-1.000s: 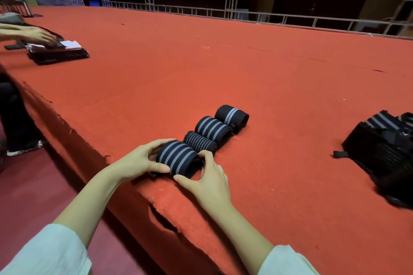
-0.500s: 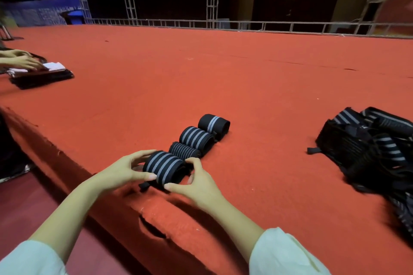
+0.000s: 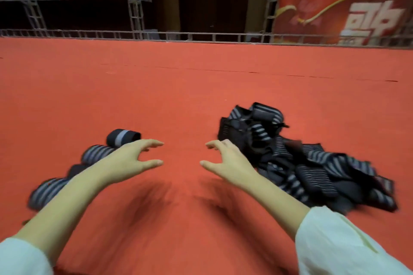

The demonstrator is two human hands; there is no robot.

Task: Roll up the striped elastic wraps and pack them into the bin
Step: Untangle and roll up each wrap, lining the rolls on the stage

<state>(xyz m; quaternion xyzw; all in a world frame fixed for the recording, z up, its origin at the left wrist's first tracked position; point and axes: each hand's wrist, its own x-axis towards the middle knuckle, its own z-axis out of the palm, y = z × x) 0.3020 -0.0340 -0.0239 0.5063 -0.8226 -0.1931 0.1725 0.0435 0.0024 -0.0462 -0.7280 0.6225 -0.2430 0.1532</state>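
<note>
Red carpeted platform (image 3: 201, 87), wide and flat, fills the view from its near edge to the far one.

Item 1: two loose white fabric sleeves, left (image 3: 20, 257) and right (image 3: 335, 243), at the near edge.

Item 2: left hand (image 3: 131, 158), raised over the carpet near the middle, fingers spread and slightly curved, holding nothing.

Item 3: right hand (image 3: 228, 161), level with the left and apart from it, fingers likewise spread and curved, holding nothing. Blurred shadows lie on the carpet beneath both.

Item 4: four rolled black elastic wraps with grey stripes, in a diagonal row towards the left edge, partly behind the left forearm. These are the nearest roll (image 3: 44, 192), the second roll (image 3: 77, 168), the third roll (image 3: 96, 153) and the farthest roll (image 3: 121, 137).

Item 5: tangled heap of unrolled black-and-grey striped wraps (image 3: 317, 172), right of centre, just behind the right hand.

Item 6: black soft-sided bin (image 3: 234, 131) at the heap's left end, blurred; its contents cannot be made out.

Item 7: grey metal rail (image 3: 201, 35) along the far edge. Behind it stand grey truss towers (image 3: 134, 0), a dark doorway (image 3: 214, 0) and a red banner with white characters (image 3: 346, 13).
</note>
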